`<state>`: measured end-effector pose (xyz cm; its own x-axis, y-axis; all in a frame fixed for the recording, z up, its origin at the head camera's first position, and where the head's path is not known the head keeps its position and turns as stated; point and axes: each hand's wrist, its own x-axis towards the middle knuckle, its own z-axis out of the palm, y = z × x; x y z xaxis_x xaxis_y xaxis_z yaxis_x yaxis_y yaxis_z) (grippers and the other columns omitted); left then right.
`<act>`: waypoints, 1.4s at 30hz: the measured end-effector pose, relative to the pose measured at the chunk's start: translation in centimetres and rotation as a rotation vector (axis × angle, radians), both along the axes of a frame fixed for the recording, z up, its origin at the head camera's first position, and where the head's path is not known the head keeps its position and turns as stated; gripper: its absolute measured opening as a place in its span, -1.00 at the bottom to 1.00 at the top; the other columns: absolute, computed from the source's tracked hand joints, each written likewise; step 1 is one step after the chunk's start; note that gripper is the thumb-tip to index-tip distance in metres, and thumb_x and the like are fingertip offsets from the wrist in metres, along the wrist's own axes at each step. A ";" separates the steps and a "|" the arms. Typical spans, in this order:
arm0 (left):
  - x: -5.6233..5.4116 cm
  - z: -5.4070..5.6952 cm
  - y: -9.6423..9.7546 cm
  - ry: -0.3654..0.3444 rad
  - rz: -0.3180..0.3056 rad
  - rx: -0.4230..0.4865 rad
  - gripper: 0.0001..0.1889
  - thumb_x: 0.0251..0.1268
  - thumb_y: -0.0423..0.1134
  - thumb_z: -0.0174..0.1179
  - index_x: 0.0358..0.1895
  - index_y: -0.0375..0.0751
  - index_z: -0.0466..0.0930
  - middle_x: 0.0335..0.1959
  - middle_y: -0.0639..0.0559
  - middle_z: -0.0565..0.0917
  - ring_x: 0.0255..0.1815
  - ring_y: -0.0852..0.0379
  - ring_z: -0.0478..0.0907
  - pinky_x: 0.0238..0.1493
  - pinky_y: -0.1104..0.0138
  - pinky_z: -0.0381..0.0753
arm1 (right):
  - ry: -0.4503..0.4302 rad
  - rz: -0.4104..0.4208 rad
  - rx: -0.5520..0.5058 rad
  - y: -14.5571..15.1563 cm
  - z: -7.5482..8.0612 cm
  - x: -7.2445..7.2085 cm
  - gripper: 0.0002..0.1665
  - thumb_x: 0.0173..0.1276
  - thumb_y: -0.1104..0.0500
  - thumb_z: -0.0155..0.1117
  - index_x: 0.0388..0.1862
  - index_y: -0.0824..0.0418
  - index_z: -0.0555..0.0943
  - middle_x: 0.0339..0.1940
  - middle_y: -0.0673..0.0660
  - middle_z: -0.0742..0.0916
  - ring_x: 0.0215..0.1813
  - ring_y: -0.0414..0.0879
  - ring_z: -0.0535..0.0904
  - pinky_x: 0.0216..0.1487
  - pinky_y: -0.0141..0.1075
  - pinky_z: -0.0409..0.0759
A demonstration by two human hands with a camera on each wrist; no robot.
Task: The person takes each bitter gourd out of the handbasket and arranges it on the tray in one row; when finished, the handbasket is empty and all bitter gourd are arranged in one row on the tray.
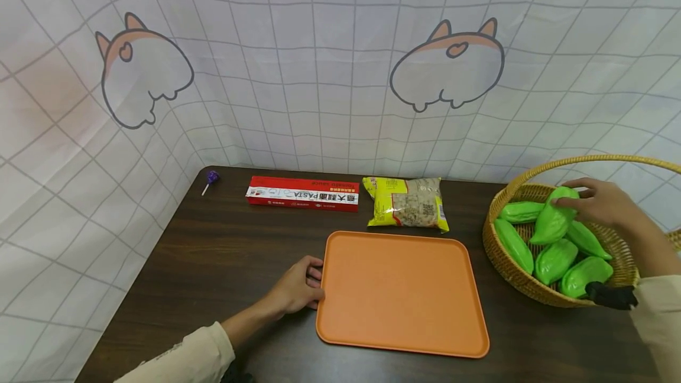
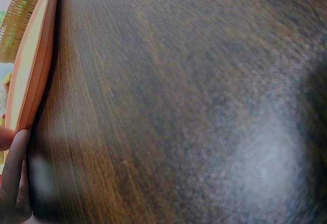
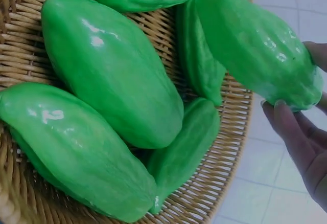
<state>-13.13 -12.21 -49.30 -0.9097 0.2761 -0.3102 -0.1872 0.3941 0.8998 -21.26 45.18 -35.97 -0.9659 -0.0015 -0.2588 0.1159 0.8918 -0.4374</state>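
Two hands [image 1: 295,288] [image 1: 606,203], one tray [image 1: 401,291], six fruits [image 1: 553,217]

Looks like a staged kitchen-type corner, exact rm unclear: dk wood-grain worktop [image 1: 229,247] bordered w/ creased white grid sheeting [image 1: 330,75], cartoon animal prints [image 1: 447,67], + pasta box [image 1: 303,194], yellow food pkt [image 1: 408,203], orange tray [image 1: 401,294].

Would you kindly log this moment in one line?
left hand: touches orange tray edge | right hand: holds green vegetable at basket
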 end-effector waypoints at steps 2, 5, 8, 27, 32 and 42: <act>0.1 0.0 0.0 -0.002 0.002 0.002 -0.31 -0.05 -0.53 0.31 0.28 -0.38 0.36 -0.08 -0.17 0.48 -0.21 0.07 0.55 -0.45 0.23 0.78 | 0.010 -0.002 -0.007 -0.2 0.1 0.2 0.01 0.49 -0.24 0.09 0.49 0.54 0.11 0.29 0.84 0.22 -0.16 0.30 0.71 -0.19 0.08 0.74; 0.1 0.0 -0.1 -0.002 0.005 0.005 -0.31 -0.05 -0.53 0.32 0.28 -0.38 0.36 -0.08 -0.17 0.48 -0.22 0.08 0.56 -0.46 0.23 0.78 | 0.030 0.013 -0.022 -0.6 0.3 0.6 0.01 0.48 -0.22 0.12 0.49 0.55 0.10 0.29 0.84 0.21 -0.16 0.34 0.70 -0.22 0.06 0.75; 0.1 0.0 -0.1 0.000 0.002 0.008 -0.31 -0.05 -0.53 0.32 0.28 -0.38 0.36 -0.07 -0.18 0.49 -0.21 0.08 0.56 -0.46 0.23 0.78 | 0.047 0.041 -0.022 -0.9 0.4 1.1 -0.01 0.48 -0.21 0.14 0.49 0.53 0.12 0.29 0.82 0.23 -0.16 0.33 0.70 -0.20 0.10 0.73; -0.4 0.0 -0.2 -0.021 -0.028 0.007 -0.31 -0.02 -0.50 0.34 0.29 -0.37 0.34 -0.05 -0.18 0.48 -0.18 0.06 0.56 -0.42 0.23 0.80 | 0.109 0.177 -0.118 -5.0 1.3 5.2 -0.21 0.47 -0.06 0.23 0.52 0.29 0.26 0.39 0.58 0.32 0.06 0.41 0.63 -0.21 -0.02 0.74; -0.5 -0.1 -0.3 -0.022 -0.028 0.009 -0.31 -0.02 -0.49 0.34 0.29 -0.37 0.34 -0.04 -0.18 0.48 -0.17 0.06 0.57 -0.41 0.23 0.80 | 0.134 0.224 -0.164 -6.3 1.4 6.0 -0.30 0.48 -0.01 0.24 0.49 0.21 0.32 0.40 0.46 0.36 0.15 0.50 0.55 -0.17 0.05 0.73; -0.4 -0.1 -0.4 -0.034 -0.026 0.026 -0.30 -0.04 -0.49 0.35 0.28 -0.37 0.34 -0.04 -0.18 0.49 -0.18 0.07 0.58 -0.41 0.22 0.80 | 0.154 0.308 -0.193 -9.5 0.7 7.0 -0.41 0.45 0.03 0.27 0.42 0.02 0.43 0.37 0.18 0.50 0.15 -0.03 0.60 -0.14 -0.28 0.66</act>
